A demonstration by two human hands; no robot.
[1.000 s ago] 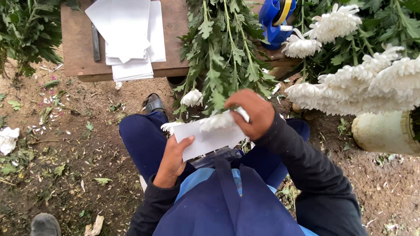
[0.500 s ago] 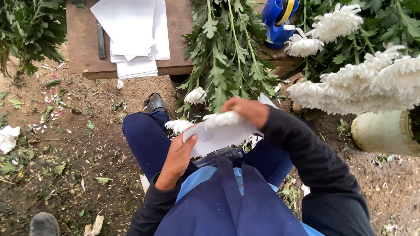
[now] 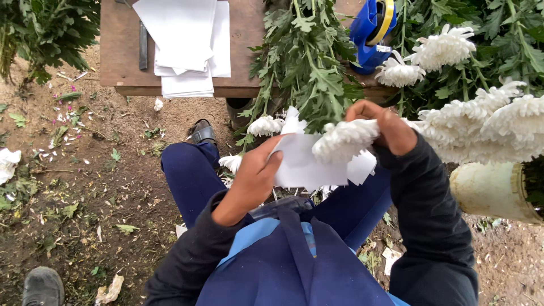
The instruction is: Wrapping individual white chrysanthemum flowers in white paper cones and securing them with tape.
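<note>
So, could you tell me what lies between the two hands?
In the head view, a white paper sheet and a white flower head span between the left hand and right hand.

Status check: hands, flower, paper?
Left hand grips white paper sheet. Right hand pinches white chrysanthemum bloom against it. Leafy green stems crowd behind.

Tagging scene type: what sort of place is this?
Probably an outdoor cut-flower packing spot on a farm: bare dirt ground, heaps of white chrysanthemums, and a wooden bench stacked with wrapping paper sheets.

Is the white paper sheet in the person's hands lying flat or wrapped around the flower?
Partly wrapped: the paper sheet curls around the white chrysanthemum head.
</note>
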